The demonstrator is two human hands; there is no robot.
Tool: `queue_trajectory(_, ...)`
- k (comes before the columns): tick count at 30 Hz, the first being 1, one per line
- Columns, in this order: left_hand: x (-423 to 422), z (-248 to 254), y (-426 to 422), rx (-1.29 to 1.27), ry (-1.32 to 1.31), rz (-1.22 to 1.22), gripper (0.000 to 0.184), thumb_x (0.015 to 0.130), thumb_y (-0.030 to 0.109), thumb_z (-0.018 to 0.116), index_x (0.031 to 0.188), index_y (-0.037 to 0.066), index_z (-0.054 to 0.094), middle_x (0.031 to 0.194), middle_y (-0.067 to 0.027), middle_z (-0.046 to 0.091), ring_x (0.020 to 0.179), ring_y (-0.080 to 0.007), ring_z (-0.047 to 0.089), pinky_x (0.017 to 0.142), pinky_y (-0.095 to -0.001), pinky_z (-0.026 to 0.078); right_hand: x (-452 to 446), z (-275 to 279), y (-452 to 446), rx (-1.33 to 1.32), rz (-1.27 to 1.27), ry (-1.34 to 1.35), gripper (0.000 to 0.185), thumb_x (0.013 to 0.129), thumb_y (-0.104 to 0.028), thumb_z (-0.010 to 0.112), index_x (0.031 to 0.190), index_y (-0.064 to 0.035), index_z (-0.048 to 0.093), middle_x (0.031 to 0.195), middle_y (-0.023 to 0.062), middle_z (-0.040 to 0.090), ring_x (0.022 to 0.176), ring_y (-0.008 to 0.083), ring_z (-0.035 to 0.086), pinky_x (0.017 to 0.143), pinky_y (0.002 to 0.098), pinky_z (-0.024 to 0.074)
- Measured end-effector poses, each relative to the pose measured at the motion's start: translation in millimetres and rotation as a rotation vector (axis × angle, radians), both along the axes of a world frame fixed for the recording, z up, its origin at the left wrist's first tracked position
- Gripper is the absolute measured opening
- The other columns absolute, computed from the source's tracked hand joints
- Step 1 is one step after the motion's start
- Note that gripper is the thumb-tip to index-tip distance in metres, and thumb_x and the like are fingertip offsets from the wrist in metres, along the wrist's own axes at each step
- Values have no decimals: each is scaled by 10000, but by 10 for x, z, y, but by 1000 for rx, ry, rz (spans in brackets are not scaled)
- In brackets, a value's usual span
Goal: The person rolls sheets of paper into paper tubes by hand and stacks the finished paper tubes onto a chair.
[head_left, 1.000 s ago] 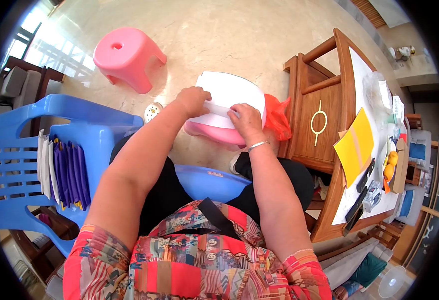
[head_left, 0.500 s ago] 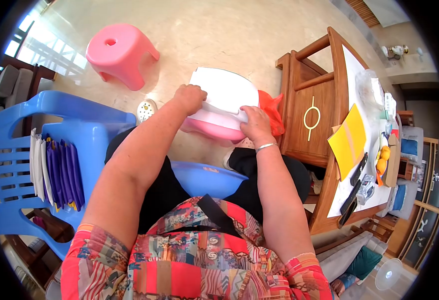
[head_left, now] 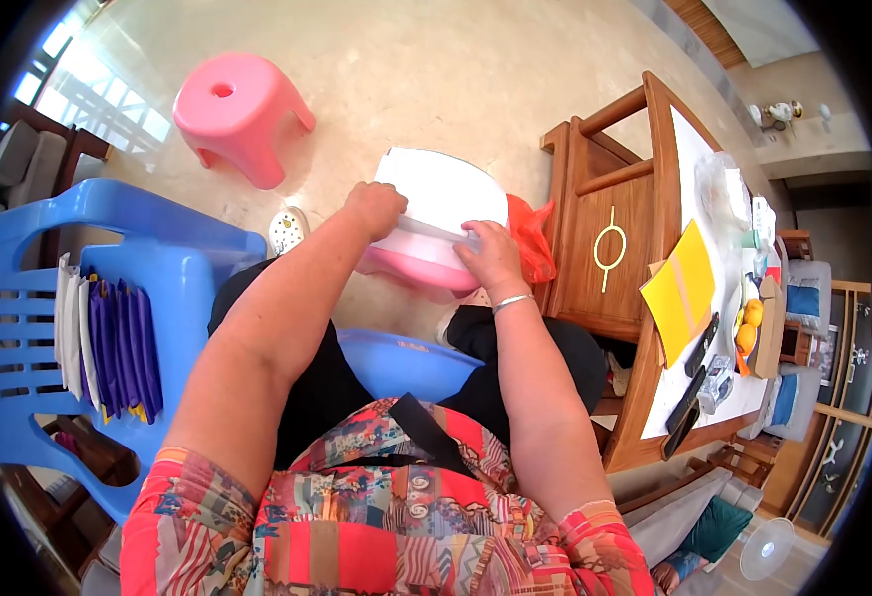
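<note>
A flat white piece, which looks like thin sheet material with its near edge turned up, lies over a pink-sided stool or box in front of my knees. On its left near corner, my left hand has its fingers curled round the edge. My right hand, with a bangle at the wrist, pinches the right end of the same edge. The fingertips of both hands are partly hidden. Just beyond the right hand, a red plastic bag rests against the pink side.
To the left, a blue plastic chair holds folded white and purple pieces. A pink stool stands farther off. On the right, a wooden table bears a yellow envelope, oranges and packages. A blue basin sits between my legs.
The view has shifted slightly. My right hand has drawn a little toward the left along the white edge; both hands keep their hold on the white piece.
</note>
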State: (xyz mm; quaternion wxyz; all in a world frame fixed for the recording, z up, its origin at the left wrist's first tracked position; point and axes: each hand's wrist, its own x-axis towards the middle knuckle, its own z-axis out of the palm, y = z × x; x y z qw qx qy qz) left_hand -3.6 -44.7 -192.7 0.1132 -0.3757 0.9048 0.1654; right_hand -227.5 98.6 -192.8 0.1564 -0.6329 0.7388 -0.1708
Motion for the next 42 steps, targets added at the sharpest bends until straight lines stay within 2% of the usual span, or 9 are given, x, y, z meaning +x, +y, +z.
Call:
queue_trajectory(5, 31, 18, -22, 37, -2, 41, 292, 937, 194, 588, 1166, 218, 769, 1155, -70, 741, 1126, -270, 693, 950, -426, 529, -3, -138, -136, -28, -61, -94, 285, 895, -288, 736, 1055, -54, 768, 1067, 182, 729, 1032, 368, 693, 918, 434, 551)
queue_trajectory(8, 23, 97, -66, 120, -17, 98, 281, 963, 240, 578, 1168, 220, 770, 1164, -57, 751, 1117, -262, 699, 944, -413, 538, -79, -206, -206, -5, -57, -81, 284, 901, -313, 722, 1030, -67, 780, 1026, 175, 735, 1016, 361, 695, 897, 458, 555)
queue_trajectory(14, 86, 104, -122, 147, 52, 190, 250, 943, 275, 615, 1070, 154, 793, 1055, -92, 773, 999, -302, 725, 896, -432, 564, -138, -93, -313, 148, -35, -121, 352, 927, -349, 698, 1086, -45, 775, 1094, 204, 735, 1046, 376, 695, 929, 429, 550)
queue_trajectory(25, 135, 62, -168, 174, 26, 288, 243, 923, 296, 628, 1024, 137, 783, 1054, -100, 771, 1021, -303, 719, 907, -426, 560, -186, 41, -334, 377, -160, -310, 306, 883, -311, 751, 1064, -67, 796, 1057, 177, 773, 992, 289, 734, 906, 382, 567)
queue_trajectory(28, 165, 132, -209, 259, -50, 344, 272, 957, 269, 596, 1143, 182, 775, 1149, -65, 764, 1103, -272, 710, 952, -411, 550, -240, 17, -317, 384, -151, -337, 286, 884, -297, 755, 1078, -90, 797, 1063, 170, 773, 1009, 302, 730, 924, 385, 562)
queue_trajectory(34, 370, 89, -371, 232, -8, 398, 249, 937, 198, 598, 1098, 159, 784, 1131, -83, 764, 1080, -279, 717, 926, -416, 565, -251, -65, -335, 406, -167, -320, 281, 891, -297, 737, 1086, -104, 797, 1089, 167, 772, 1041, 307, 727, 943, 391, 557)
queue_trajectory(37, 392, 182, -354, 94, 58, 462, 225, 926, 160, 605, 1059, 149, 786, 1094, -93, 765, 1048, -288, 722, 896, -423, 570, -264, -134, -343, 412, -179, -344, 282, 893, -299, 724, 1086, -107, 798, 1103, 166, 771, 1050, 307, 727, 947, 393, 556)
queue_trajectory(40, 328, 294, -241, -30, 201, 343, 177, 885, 185, 670, 1003, 104, 775, 1028, -131, 758, 957, -345, 716, 862, -450, 566, -261, -134, -348, 428, -200, -348, 289, 889, -303, 719, 1086, -108, 798, 1105, 166, 771, 1051, 308, 727, 951, 395, 554)
queue_trajectory(42, 255, 194, -144, 35, 326, 181, 153, 847, 174, 699, 963, 99, 763, 995, -127, 744, 939, -344, 710, 847, -457, 563, -258, -128, -357, 438, -209, -345, 296, 885, -311, 715, 1085, -109, 798, 1105, 165, 771, 1051, 309, 727, 954, 395, 554)
